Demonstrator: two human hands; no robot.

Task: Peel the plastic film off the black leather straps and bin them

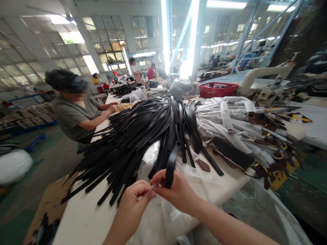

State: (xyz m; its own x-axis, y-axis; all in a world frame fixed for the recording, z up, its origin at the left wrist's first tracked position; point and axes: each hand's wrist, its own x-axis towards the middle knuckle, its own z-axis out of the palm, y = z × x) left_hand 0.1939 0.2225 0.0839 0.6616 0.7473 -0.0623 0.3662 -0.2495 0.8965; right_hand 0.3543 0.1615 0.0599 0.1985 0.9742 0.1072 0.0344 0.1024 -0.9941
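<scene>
- Low in the frame, just left of centre, the left hand (136, 200) pinches something small at its fingertips; what it is cannot be told.
- Touching it from the right, the right hand (176, 190) grips the looped end of a black strap (171, 162).
- That strap rises to the big pile of black straps (133, 136) spread across the desk (84, 217) at mid-frame.
- A phone (231, 153) lies right of centre; a red basket (218, 89) sits further back.
- At the upper left, a seated person (74, 112) works at the same desk.
</scene>
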